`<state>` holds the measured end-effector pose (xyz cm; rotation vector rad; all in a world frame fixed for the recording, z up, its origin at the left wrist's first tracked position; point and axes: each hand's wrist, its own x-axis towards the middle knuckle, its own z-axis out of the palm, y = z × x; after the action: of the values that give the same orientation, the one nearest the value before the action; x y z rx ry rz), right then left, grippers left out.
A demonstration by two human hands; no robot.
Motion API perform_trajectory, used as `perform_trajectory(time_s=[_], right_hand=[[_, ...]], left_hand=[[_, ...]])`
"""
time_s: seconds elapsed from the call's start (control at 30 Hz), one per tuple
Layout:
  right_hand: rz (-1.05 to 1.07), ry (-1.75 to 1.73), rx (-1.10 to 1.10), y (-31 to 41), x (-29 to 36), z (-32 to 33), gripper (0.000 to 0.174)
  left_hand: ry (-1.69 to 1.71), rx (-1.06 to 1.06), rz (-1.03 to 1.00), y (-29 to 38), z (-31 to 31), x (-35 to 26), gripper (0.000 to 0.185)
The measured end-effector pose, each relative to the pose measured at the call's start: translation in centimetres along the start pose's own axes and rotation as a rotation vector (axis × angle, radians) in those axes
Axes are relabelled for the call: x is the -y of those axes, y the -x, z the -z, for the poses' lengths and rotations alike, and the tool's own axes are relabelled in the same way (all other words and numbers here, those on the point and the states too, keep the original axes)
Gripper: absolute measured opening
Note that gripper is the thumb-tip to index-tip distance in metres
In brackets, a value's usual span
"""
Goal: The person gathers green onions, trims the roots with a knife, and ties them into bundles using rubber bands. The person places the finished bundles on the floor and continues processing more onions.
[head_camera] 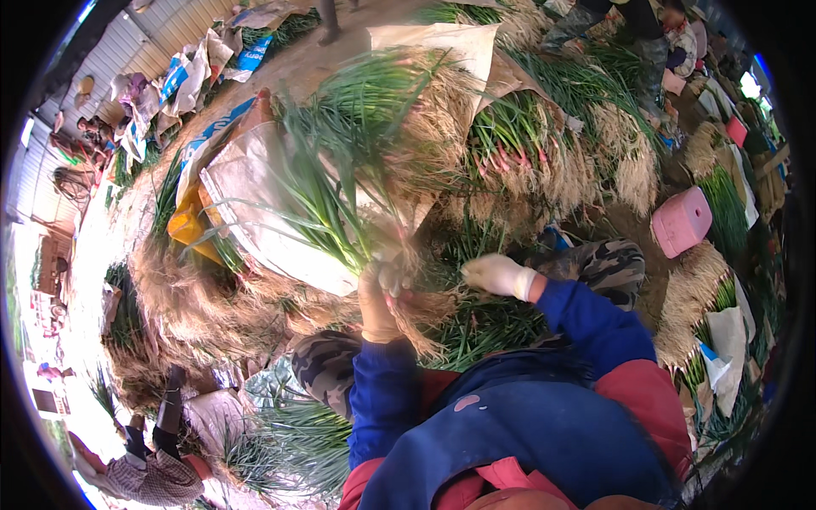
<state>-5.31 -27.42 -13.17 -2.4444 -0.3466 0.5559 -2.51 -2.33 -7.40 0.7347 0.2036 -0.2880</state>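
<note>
My left hand (381, 299), in a pale glove, is shut on a bunch of spring onions (338, 229). Their green leaves fan up and away from me, while reddish bulbs and pale stringy roots (417, 319) stick out below the fist. To the right, my gloved right hand (498, 275) hovers over a heap of loose green leaves (484, 325) between my knees. Its fingers are blurred, and whether they pinch anything cannot be made out. Beyond the bunch, a whitish sack (261, 197) lies among piled spring onions (382, 95).
More rooted spring onions (510, 140) are heaped ahead, partly under sacking (440, 44). A pink plastic stool (682, 221) stands at right. Someone in camouflage boots (649, 76) is at the upper right; another person (153, 472) is at lower left. Leaves (306, 440) lie by my left side.
</note>
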Motion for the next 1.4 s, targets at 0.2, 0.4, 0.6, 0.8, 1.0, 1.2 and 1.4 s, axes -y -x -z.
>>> perform_trajectory(time_s=[0.2,0.4,0.6,0.8,1.0,1.2,1.4], right_hand=[[-0.020,-0.370,-0.351,-10.1,6.1,-1.6,0.028],[-0.127,-0.363,-0.543,-12.8,4.7,-4.2,0.036],[0.114,-0.119,-0.898,-3.4,4.7,1.6,0.015],[0.147,0.181,-0.744,2.8,4.2,-0.3,0.015],[-0.161,0.007,-0.734,5.2,-5.1,0.0,0.017],[0.000,-0.671,-0.382,4.2,-2.5,3.4,0.059],[0.088,-1.349,-0.170,-3.3,-0.1,0.0,0.039]], left_hand=[[0.072,-0.091,0.064,-0.6,0.5,1.2,0.031],[-0.086,-0.055,0.139,-1.8,-0.2,2.3,0.029],[-0.321,0.036,0.115,-5.2,2.7,5.1,0.036],[-0.378,0.090,0.089,-1.5,-4.7,8.0,0.034],[-0.278,-0.017,0.099,-2.4,-5.2,9.5,0.022],[-0.213,0.196,0.145,-2.3,-2.3,10.3,0.026],[-0.191,0.150,0.159,0.6,-6.3,11.8,0.028]])
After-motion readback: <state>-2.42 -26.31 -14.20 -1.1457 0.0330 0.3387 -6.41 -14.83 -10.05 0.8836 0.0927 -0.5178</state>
